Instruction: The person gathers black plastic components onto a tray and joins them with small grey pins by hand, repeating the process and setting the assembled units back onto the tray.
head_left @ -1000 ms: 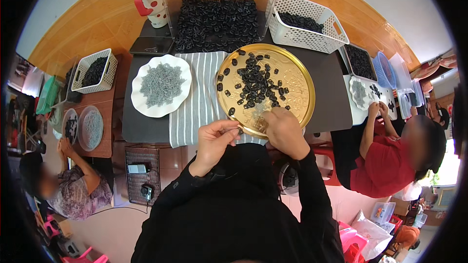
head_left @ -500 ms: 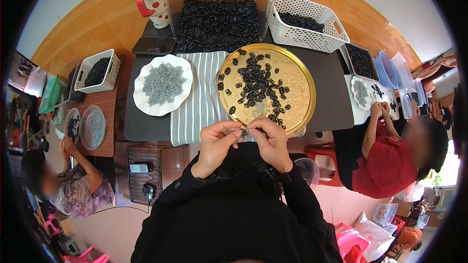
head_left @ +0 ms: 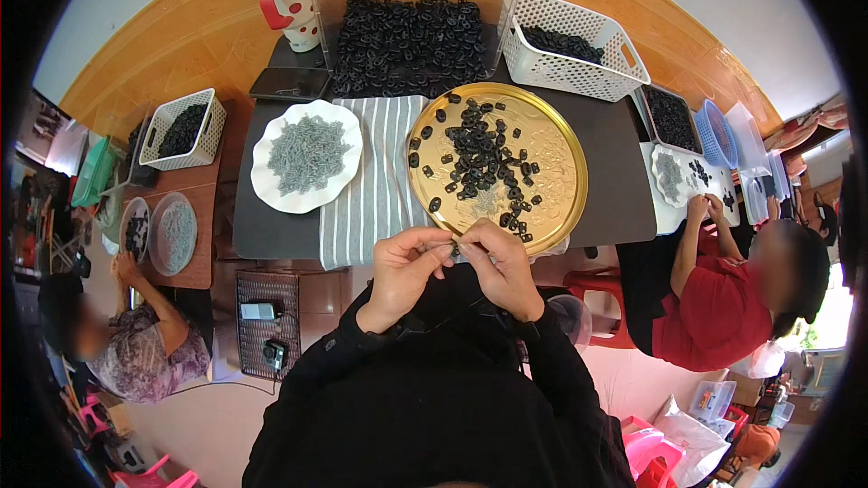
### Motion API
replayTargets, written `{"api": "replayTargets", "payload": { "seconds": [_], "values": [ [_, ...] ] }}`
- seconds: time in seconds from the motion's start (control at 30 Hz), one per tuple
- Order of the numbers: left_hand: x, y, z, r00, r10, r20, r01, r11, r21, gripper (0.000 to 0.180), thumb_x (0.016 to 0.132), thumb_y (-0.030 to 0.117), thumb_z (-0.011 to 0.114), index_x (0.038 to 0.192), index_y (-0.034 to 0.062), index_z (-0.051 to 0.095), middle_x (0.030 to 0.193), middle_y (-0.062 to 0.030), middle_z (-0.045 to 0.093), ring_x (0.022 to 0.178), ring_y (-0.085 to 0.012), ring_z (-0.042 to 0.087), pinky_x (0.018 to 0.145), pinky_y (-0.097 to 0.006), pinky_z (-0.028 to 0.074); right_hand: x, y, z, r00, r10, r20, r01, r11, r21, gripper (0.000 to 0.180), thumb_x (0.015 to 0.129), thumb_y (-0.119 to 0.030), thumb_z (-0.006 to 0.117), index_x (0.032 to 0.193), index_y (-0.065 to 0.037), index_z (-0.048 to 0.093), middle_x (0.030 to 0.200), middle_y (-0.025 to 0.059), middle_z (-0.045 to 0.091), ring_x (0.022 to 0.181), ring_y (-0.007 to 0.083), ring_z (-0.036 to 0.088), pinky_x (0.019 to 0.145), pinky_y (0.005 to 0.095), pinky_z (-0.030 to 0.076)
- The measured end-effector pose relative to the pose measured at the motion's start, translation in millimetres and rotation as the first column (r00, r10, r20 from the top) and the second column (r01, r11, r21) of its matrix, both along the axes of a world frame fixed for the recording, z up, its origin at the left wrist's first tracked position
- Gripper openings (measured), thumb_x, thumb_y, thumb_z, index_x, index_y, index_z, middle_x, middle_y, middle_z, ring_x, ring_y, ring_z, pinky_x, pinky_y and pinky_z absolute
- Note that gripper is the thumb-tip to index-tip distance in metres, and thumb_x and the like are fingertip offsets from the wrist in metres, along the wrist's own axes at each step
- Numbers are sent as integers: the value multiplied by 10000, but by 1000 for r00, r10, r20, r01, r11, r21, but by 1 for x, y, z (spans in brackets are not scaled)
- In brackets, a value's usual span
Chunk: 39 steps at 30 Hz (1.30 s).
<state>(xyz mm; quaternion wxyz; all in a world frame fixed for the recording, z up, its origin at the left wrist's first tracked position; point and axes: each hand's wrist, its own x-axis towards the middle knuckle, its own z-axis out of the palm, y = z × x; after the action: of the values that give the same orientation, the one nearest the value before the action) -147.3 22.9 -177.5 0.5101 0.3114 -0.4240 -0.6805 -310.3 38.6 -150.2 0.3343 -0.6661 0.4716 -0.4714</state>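
Observation:
My left hand and my right hand meet fingertip to fingertip at the near edge of a round gold tray. Both pinch a small dark part between them; the fingers cover most of it, so its exact shape does not show. On the tray lies a loose heap of small black oval parts with holes in them. A little patch of small grey pieces lies near the heap. To the left, a white scalloped plate holds many small grey screw-like pieces.
A striped cloth lies between plate and tray. Behind stand a clear-walled bin of black parts, a white basket, a phone and a spotted tumbler. People work at left and right.
The view has shifted slightly, moving the table things a little to the right. My hands stay together on the small part, with only slight finger movement.

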Motion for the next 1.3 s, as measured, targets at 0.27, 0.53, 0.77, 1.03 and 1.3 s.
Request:
{"api": "replayTargets", "payload": {
  "seconds": [0.27, 0.53, 0.77, 1.03, 1.3],
  "values": [
    [-5, 4, 2, 998, 58, 29, -58, 998, -17, 160, 839, -52, 620, 993, -30, 658, 845, -89, 654, 696, -120, 616, 552, -212, 497, -2, -2, -1, 988, 25, -152, -30, 999, -31, 59, 826, -5, 586, 803, 6, 533, 722, 144, 509, 646, 268, 538, 579, 323, 408],
    [5, -6, -7, 998, 56, -43, -55, 998, 22, 183, 839, -61, 607, 1015, -37, 655, 857, -91, 656, 706, -127, 624, 612, -218, 497, -70, 1, 1, 882, -467, 69, 455, 879, 140, 100, 809, 28, 581, 902, 17, 615, 763, 54, 616, 703, 123, 575, 645, 242, 450],
    [6, -10, -17, 999, 33, -22, -34, 999, -7, 186, 846, -57, 606, 1023, -34, 656, 888, -86, 644, 733, -118, 616, 608, -212, 481, -69, 0, 1, 779, -363, -510, 266, 929, -256, 114, 753, -6, 590, 849, -26, 649, 743, 139, 544, 692, 314, 567, 599, 389, 449],
    [3, -6, -13, 999, 46, 21, -47, 998, 29, 175, 841, -38, 622, 1012, -25, 660, 828, -74, 645, 700, -110, 604, 592, -211, 468, -56, -19, -3, 626, -273, -730, 109, 958, -264, 171, 690, -35, 582, 842, -36, 662, 823, 129, 515, 803, 303, 519, 680, 383, 444],
    [-3, -6, -15, 999, 48, -17, -48, 999, 2, 207, 844, -63, 604, 1040, -24, 656, 880, -73, 626, 713, -87, 561, 587, -204, 459, -55, -13, -8, 648, -355, -673, 180, 931, -317, 121, 730, -10, 632, 850, -15, 615, 809, 115, 539, 785, 304, 549, 651, 370, 459]
  ]
}}
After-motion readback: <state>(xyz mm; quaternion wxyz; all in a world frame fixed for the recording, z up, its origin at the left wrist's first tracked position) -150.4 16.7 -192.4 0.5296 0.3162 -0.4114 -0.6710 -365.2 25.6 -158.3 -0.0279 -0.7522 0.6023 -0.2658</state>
